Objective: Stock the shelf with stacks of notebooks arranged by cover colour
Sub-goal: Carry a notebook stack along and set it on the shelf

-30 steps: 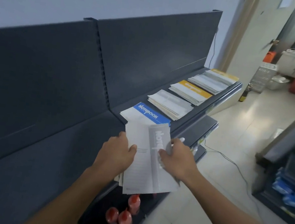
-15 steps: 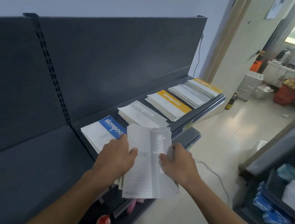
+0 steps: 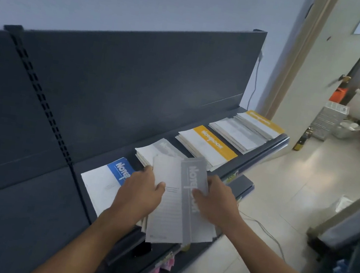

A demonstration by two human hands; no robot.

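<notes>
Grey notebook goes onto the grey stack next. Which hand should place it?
Probably left. The left hand grips the held notebook at the edge nearest the grey stack; the right hand holds the band side, out by the front edge of the shelf.

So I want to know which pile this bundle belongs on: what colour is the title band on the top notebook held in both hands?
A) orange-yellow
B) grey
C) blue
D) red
B: the top notebook, gripped between the left hand and the right hand, carries a grey title band, the same colour as the grey stack lying just beyond it.
</notes>
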